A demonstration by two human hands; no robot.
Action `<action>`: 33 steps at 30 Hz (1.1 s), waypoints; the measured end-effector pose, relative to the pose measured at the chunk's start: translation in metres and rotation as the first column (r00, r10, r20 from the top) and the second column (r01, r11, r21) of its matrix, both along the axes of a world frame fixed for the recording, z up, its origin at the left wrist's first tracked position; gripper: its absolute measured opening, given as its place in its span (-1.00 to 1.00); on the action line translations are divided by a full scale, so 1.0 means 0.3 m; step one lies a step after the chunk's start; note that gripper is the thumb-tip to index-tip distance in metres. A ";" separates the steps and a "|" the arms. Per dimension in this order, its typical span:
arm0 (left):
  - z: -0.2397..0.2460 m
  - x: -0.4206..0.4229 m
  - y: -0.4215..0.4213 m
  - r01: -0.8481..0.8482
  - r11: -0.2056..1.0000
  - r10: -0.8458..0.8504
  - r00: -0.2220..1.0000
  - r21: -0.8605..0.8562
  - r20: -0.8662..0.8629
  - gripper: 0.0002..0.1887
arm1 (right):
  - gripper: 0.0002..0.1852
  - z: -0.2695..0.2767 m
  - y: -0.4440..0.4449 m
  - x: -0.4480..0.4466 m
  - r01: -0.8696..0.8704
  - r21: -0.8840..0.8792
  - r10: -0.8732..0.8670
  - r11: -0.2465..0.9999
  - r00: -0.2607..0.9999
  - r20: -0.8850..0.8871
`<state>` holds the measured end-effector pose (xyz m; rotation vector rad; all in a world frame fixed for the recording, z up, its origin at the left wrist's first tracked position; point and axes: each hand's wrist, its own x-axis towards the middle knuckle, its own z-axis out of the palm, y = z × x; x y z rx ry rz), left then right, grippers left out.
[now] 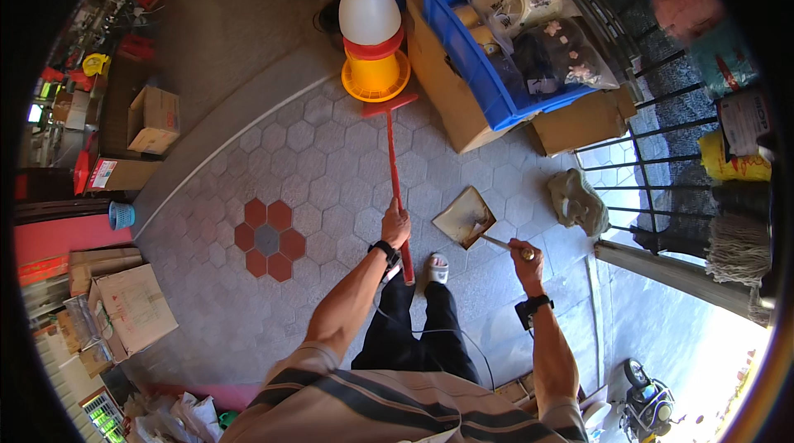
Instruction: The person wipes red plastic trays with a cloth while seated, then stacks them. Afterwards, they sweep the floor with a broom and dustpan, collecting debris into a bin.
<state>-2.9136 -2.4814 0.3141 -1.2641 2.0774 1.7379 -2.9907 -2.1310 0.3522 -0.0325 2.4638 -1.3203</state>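
Note:
My left hand [396, 225] is closed around the red handle of a broom [392, 157], whose red head lies on the paving in front of a yellow, red and white plastic poultry feeder or drinker [374, 40]. In my right hand [527, 261] is the upper end of a long-handled dustpan [456, 214]. Its pale, squarish pan is low at the floor, right of the broom, with some dark debris near the handle joint. A sandalled foot shows between broom and pan.
Cardboard boxes and a blue crate [477, 83] of bagged shoes stand ahead to the right. A stone-like lump [577, 203] sits by the metal-barred rack. Cartons [133, 309] line the left side. A motorcycle [647, 402] is outside at lower right.

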 end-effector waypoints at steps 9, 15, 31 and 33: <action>-0.022 0.226 -0.010 0.329 0.933 -0.278 0.916 -0.145 0.288 -0.35 | -0.80 0.054 -0.100 -0.052 -0.090 0.184 0.088 0.979 0.996 0.016; 0.283 0.573 0.151 0.477 0.876 -0.461 0.873 -0.078 0.161 -0.34 | -0.78 -0.010 -0.102 -0.084 -0.149 0.218 0.153 0.964 0.988 0.002; 0.751 0.677 0.271 0.016 0.825 -0.200 0.943 0.566 0.265 -0.37 | -0.75 -0.026 -0.010 -0.098 -0.341 0.156 0.353 0.927 0.934 -0.059; 0.715 0.676 0.319 0.087 0.876 -0.216 0.950 0.474 0.225 -0.32 | -0.77 -0.008 0.001 -0.086 -0.344 0.149 0.355 0.927 0.933 -0.055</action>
